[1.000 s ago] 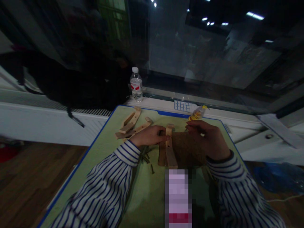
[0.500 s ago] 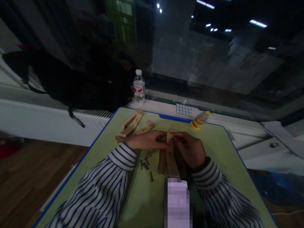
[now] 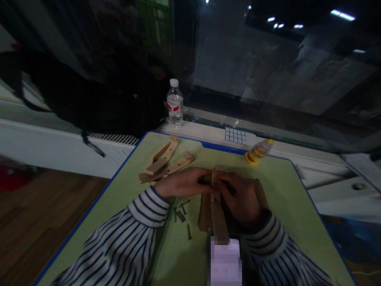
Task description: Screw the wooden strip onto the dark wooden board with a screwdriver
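My left hand (image 3: 187, 182) is closed around the upper part of a curved wooden piece (image 3: 219, 220) with drilled holes, which stands out toward me. My right hand (image 3: 241, 196) pinches against the same piece close to its upper hole; whatever sits between those fingertips is too small and dark to make out. Under both hands lies a broader brown wooden part (image 3: 204, 214), mostly hidden. Several loose screws (image 3: 180, 214) lie on the table left of it. More curved wooden pieces (image 3: 162, 163) with holes rest beyond my left hand.
The pale green table (image 3: 175, 262) has a blue edge. A small bottle with yellow cap and base (image 3: 257, 153) stands at its far right. On the sill are a water bottle (image 3: 175, 105) and a blue-gridded sheet (image 3: 235, 136). A black bag (image 3: 89, 103) lies left. A pixelated patch covers the near middle.
The view has shifted slightly. Both hands stay at the upper end of the wooden piece; my right hand has turned a little, and more of the brown part shows beyond it.
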